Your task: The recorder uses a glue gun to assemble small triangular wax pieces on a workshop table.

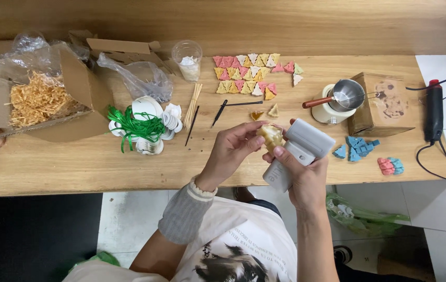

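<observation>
My left hand (232,149) pinches a small pale yellow wax piece (271,135) between thumb and fingers, just above the table's near edge. My right hand (302,175) grips a white hand-held device (297,153) with a grey head, held tilted with its top end right beside the yellow piece. Two small yellow pieces (264,112) lie on the wooden table (76,162) just beyond my hands. Rows of small pink, yellow and white tree-shaped pieces (249,74) are laid out at the back of the table.
An open cardboard box of straw filling (37,99) stands at the left. White tags with green ribbon (144,125), thin sticks (194,102), a plastic cup (187,60), a small metal pot on a white base (337,99), a brown box (379,104), blue and pink pieces (358,149) and a black corded tool (433,109) lie around.
</observation>
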